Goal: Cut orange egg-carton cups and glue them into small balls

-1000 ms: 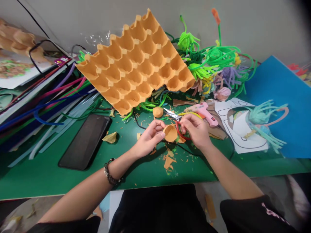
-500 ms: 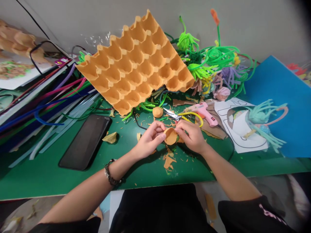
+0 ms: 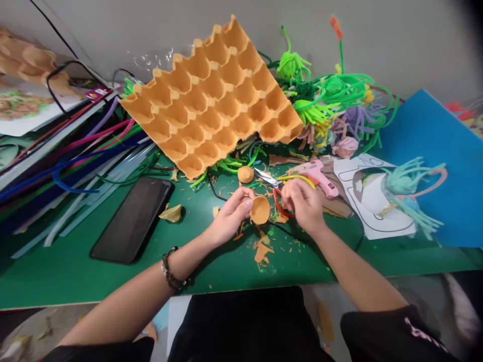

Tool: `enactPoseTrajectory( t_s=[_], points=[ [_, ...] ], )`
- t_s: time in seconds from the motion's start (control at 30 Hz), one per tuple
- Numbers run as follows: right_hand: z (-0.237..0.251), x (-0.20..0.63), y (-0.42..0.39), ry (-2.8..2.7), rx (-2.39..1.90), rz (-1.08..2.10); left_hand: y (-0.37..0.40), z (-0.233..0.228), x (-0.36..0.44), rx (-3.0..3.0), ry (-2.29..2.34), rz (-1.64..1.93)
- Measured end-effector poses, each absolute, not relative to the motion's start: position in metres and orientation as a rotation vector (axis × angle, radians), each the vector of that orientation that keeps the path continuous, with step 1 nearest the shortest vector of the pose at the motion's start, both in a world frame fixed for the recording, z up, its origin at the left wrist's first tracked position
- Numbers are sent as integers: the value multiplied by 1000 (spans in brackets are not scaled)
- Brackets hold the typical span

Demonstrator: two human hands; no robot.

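A small round cup cut from egg carton [image 3: 260,210] is pinched between the thumb and fingers of my left hand [image 3: 233,213], its hollow side facing up toward me. My right hand [image 3: 304,203] is apart from the cup, fingers curled together over the handles of the scissors [image 3: 268,177]. These lie with pointed blades to the left, one loop yellow and one red. Whatever those fingers hold, if anything, is hidden. Just beyond the cup sits a second carton cup [image 3: 246,174], rounded side up. Torn carton scraps [image 3: 263,250] lie below my hands.
A large orange egg tray [image 3: 211,100] leans at the back. Left are a phone [image 3: 132,221] and pipe cleaners [image 3: 75,161]. A pink glue gun [image 3: 320,178], a cut paper drawing [image 3: 377,201], a blue board [image 3: 433,166] and fuzzy green stems [image 3: 335,93] occupy the right.
My right hand has let go of the cup and moved right, over the scissors' handles. The cup stays in my left hand, shifted slightly left.
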State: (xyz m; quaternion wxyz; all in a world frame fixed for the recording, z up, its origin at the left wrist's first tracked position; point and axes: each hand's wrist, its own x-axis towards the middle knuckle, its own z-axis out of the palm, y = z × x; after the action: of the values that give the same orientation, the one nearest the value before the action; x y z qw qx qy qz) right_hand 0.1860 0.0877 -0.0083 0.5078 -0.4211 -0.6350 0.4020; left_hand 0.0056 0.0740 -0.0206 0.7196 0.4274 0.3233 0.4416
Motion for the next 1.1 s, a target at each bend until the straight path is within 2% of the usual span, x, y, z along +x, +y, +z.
enactPoseTrajectory(
  t_s=[0.17, 0.43, 0.6, 0.8, 0.93, 1.1],
  points=[
    [-12, 182, 80, -2141, -1079, 601, 72, -19, 8, 1076, 758, 896],
    [-10, 187, 83, -2226, -1114, 396, 74, -21, 10, 1054, 737, 871],
    [-5, 188, 82, -2192, -998, 592, 72, -22, 10, 931, 675, 870],
    [-4, 191, 87, -1719, -1163, 1103, 80, -18, 6, 623, 716, 979],
    [-9, 194, 95, -1660, -1273, 1097, 90, -11, -1, 413, 825, 1068],
    [6, 186, 98, -1987, -1273, 1059, 92, -6, -6, 369, 748, 1115]
  ],
)
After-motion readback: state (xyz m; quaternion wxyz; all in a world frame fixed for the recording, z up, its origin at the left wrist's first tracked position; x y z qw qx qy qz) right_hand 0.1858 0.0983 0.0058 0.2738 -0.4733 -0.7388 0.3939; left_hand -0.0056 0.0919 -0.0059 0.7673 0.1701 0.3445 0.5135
